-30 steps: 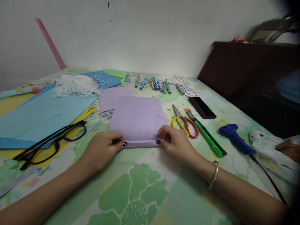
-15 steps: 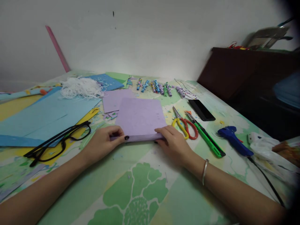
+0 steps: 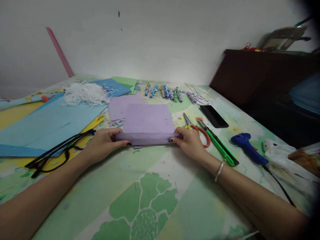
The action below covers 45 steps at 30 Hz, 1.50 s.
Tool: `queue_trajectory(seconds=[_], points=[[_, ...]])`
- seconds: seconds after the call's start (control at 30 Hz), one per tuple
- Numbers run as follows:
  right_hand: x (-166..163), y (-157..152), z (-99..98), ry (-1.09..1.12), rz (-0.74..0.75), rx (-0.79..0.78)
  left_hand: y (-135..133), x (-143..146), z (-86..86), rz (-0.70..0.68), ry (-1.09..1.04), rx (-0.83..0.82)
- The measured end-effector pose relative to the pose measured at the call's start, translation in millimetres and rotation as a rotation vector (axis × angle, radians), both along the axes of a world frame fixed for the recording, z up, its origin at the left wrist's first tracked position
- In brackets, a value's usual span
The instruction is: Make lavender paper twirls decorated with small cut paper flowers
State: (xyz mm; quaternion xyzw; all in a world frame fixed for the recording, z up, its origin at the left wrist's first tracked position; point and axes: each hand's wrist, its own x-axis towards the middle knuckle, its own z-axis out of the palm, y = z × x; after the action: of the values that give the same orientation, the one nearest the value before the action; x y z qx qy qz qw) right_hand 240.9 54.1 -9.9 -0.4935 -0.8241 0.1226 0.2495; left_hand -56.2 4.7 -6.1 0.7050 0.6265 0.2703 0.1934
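A purple sheet of paper (image 3: 149, 117) lies in front of me, its near edge turned up into a narrow folded strip. At the strip's left end, my left hand (image 3: 106, 143) pinches it between thumb and fingers. My right hand (image 3: 188, 141) grips the right end in the same way, thumb on the near side. Right behind my right hand are scissors (image 3: 205, 136) with red and yellow handles, partly hidden by it. Black eyeglasses (image 3: 66, 155) lie left of my left hand.
A green utility knife (image 3: 222, 148), a black phone (image 3: 214, 116) and a blue glue gun (image 3: 247, 146) lie to the right. Small curled paper rolls (image 3: 165, 91) line the back. White string (image 3: 86, 93) rests on blue paper (image 3: 52, 123) at left. Paper scraps are scattered about.
The near edge of the purple sheet has been raised into a wider upright strip. My right hand has shifted from resting over the edge to pinching its end; my left hand has moved slightly left.
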Motion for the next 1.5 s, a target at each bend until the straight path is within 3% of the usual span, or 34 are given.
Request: queue_trajectory(seconds=[0.27, 0.47, 0.6, 0.77, 1.0, 1.2, 1.4, 1.5], points=[[-12, 23, 11.8, -0.106, -0.046, -0.134, 8, 8, 5.8, 0.125, -0.152, -0.206], [-12, 25, 13.7, -0.188, -0.058, -0.149, 11, 12, 5.2, 0.197, -0.18, -0.243], [-14, 27, 13.6, -0.251, -0.075, -0.161, 12, 12, 4.7, 0.191, -0.038, -0.189], [-23, 30, 19.8, -0.33, -0.121, -0.213, 26, 16, 13.6, 0.198, 0.238, -0.281], [-33, 35, 34.5, -0.407, -0.134, -0.335, 48, 21, 18.7, 0.155, 0.367, -0.357], [-34, 36, 31.8, -0.451, -0.14, -0.346, 30, 19, 13.8, 0.193, 0.398, -0.278], [-38, 37, 30.2, -0.47, -0.156, -0.347, 4, 36, 6.0, 0.251, 0.455, -0.039], [-40, 38, 28.5, -0.484, -0.157, -0.347, -11, 62, -0.7, 0.0, 0.597, 0.183]])
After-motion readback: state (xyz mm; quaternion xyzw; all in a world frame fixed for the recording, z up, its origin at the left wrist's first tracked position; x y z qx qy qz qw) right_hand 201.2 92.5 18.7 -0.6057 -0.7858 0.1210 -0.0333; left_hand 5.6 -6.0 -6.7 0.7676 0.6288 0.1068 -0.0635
